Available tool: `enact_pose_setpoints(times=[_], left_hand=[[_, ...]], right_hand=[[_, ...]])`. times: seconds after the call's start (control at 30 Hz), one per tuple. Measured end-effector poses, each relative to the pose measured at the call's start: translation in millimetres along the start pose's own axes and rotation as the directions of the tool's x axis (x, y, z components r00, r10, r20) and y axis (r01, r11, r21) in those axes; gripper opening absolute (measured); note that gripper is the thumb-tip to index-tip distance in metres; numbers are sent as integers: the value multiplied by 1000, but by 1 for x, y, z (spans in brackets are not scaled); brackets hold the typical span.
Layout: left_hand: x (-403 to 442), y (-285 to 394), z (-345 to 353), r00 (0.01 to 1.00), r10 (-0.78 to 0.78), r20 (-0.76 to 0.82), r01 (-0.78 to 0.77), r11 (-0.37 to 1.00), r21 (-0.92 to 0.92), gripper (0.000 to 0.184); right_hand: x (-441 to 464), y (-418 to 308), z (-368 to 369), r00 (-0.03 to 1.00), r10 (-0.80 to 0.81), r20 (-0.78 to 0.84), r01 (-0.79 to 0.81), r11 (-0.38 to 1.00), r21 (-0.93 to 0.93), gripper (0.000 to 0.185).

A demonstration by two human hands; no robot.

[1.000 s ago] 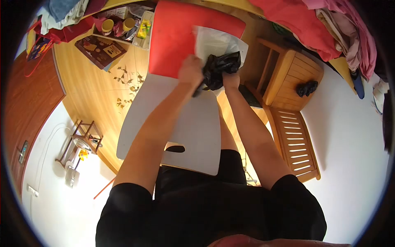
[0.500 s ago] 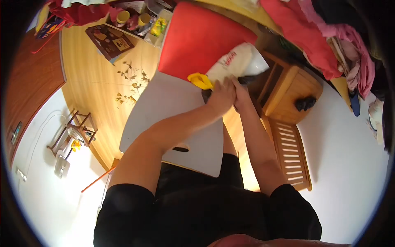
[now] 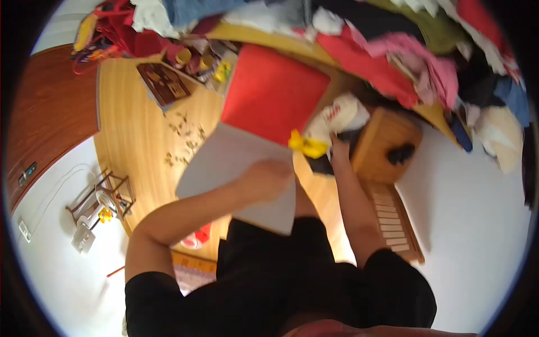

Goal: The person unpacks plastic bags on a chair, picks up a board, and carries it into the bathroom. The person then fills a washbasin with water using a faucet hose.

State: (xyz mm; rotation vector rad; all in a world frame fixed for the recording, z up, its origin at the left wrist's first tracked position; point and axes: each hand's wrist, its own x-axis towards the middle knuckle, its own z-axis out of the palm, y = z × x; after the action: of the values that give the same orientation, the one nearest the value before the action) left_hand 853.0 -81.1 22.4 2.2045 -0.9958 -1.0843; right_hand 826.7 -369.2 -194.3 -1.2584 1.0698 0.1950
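My right hand (image 3: pixel 340 153) is closed around a soft bundle. It shows a white piece with red lettering (image 3: pixel 343 115), a bright yellow piece (image 3: pixel 309 145) and dark material (image 3: pixel 322 165); their exact kind does not show. My left hand (image 3: pixel 267 181) is apart from the bundle, over a grey panel (image 3: pixel 216 157). Motion smears its fingers, so I cannot tell whether they grip anything. Beyond the grey panel lies a flat red surface (image 3: pixel 275 92), like a chair seat with its back towards me.
Piled clothes (image 3: pixel 387 67) cover a yellow-edged surface ahead. A wooden cabinet (image 3: pixel 387 143) stands to the right, by a slatted wooden piece (image 3: pixel 391 219). A box of small items (image 3: pixel 196 64) and a brown flat item (image 3: pixel 163 84) lie ahead left.
My left hand has left the bundle and moved down and left over the grey panel. My right hand keeps the bundle, now further right. The view has shifted, showing more clothes ahead.
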Motion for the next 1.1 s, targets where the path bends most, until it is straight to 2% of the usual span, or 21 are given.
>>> enact_pose_setpoints(times=[0.03, 0.07, 0.1, 0.17, 0.2, 0.27, 0.37, 0.43, 0.47, 0.6, 0.7, 0.8, 0.9, 0.93, 1.1], left_hand=[[-24, 8, -3, 990, 10, -143, -12, 1000, -15, 30], [-44, 13, -5, 955, 11, -295, -17, 1000, -17, 29], [-63, 22, -2, 965, -41, -259, 28, 998, -54, 29], [-97, 45, 1, 968, -143, -205, 126, 987, -96, 30], [-107, 51, 11, 949, -146, -278, 136, 989, -56, 26], [-115, 47, 43, 888, -140, -437, 175, 984, 41, 20], [-114, 45, 60, 878, -167, -449, 217, 974, 62, 21], [-113, 44, 72, 841, -132, -525, 241, 960, 145, 18], [-110, 43, 75, 817, -113, -566, 259, 948, 185, 17], [-111, 50, 72, 828, -155, -539, 335, 907, 254, 23], [-113, 48, 75, 819, -147, -555, 351, 893, 282, 26], [-114, 46, 76, 823, -149, -548, 350, 892, 284, 28], [-113, 42, 81, 800, -122, -588, 337, 902, 270, 30], [-111, 37, 82, 811, -126, -572, 329, 906, 266, 29], [-112, 39, 74, 856, -141, -498, 304, 916, 262, 22]], right_hand=[[-20, -27, 5, 993, 115, -33, -117, 991, -59, 40], [-30, -41, 6, 991, 128, -43, -129, 991, -18, 39], [-36, -50, 7, 991, 130, -41, -128, 991, 27, 38], [-47, -63, 3, 995, 54, 79, -62, 994, 93, 37], [-57, -69, -1, 990, 16, 142, -34, 991, 127, 37], [-76, -85, 4, 992, -24, 122, 13, 996, 83, 36], [-107, -106, 2, 986, -92, 141, 90, 996, 16, 37], [-136, -123, 2, 987, -94, 133, 100, 994, -36, 36], [-144, -129, 1, 986, -96, 138, 107, 991, -78, 45], [-168, -135, -6, 981, -68, 180, 73, 997, -25, 45], [-194, -139, -8, 964, -186, 189, 171, 981, 95, 46], [-219, -145, -12, 968, -129, 217, 89, 979, 185, 47], [-252, -149, -9, 952, -237, 196, 189, 953, 238, 44], [-259, -151, -5, 955, -218, 199, 164, 953, 256, 41], [-316, -148, 2, 925, -326, 194, 255, 913, 318, 45]])
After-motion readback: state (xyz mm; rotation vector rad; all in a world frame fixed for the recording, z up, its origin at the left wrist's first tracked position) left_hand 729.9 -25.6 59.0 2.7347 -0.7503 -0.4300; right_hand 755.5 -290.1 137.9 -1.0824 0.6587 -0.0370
